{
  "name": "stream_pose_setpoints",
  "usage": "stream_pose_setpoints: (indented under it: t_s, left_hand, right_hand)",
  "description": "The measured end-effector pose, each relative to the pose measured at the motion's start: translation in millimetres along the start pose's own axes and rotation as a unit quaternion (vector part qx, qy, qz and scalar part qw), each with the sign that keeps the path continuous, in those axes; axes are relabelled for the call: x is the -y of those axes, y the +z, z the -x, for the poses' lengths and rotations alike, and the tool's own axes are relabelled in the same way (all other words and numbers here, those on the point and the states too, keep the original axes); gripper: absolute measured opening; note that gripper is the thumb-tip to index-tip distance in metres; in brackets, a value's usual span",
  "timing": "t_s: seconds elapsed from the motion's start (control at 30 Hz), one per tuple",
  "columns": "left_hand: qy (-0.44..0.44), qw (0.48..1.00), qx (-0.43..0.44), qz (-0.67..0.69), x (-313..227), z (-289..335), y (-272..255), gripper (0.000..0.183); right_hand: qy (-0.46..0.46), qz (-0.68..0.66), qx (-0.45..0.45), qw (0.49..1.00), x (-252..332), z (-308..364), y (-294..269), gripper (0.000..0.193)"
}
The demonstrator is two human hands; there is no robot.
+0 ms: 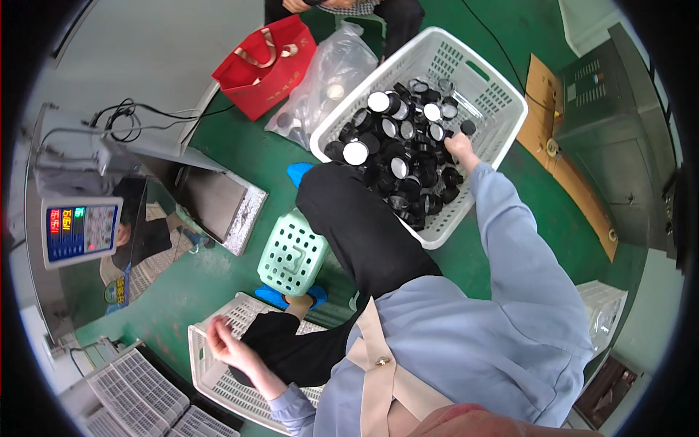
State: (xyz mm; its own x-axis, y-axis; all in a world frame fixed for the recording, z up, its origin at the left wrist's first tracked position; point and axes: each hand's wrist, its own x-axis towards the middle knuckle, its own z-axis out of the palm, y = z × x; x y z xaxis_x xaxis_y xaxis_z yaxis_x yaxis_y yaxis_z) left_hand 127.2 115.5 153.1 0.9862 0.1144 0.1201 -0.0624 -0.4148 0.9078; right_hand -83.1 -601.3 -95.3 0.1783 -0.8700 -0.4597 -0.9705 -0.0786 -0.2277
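Note:
My right hand (461, 148) is at the right side of a large white plastic basket (506, 109). Its fingers are curled at the edge of a heap of small round black lids (424, 160), some showing white discs or clear parts. One black lid (467, 127) sits right beside the fingers; what they grip is hidden. To the lower left, my left hand (230, 347) hovers over a second white basket (207, 364), beside my knee. Its fingers are slightly bent and apart, with nothing visible in them.
A green perforated stool or upturned basket (293, 255) stands between my legs. A red bag (269, 65) and a clear plastic bag (336, 69) are beyond. A scale display (81, 229) stands left, cardboard (561, 156) lies right, and another person's hands (297, 4) show at the top.

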Motion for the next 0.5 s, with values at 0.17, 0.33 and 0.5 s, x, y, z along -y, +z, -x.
stream_pose_setpoints:
  t_s: [0.17,0.33,0.5]
  left_hand:
    - [-0.012,0.992,0.12,0.021,11.3,36.5,66.4,0.012]
    - [-0.036,0.977,0.205,0.034,5.5,73.1,99.5,0.012]
    - [-0.091,0.964,0.238,0.081,3.3,94.8,118.2,0.012]
  right_hand:
    - [0.018,0.071,0.067,0.995,-10.7,9.4,9.4,0.057]
    - [-0.163,0.295,-0.018,0.942,29.4,94.2,-8.1,0.058]
    - [-0.219,0.344,0.183,0.895,29.5,127.2,-17.6,0.036]
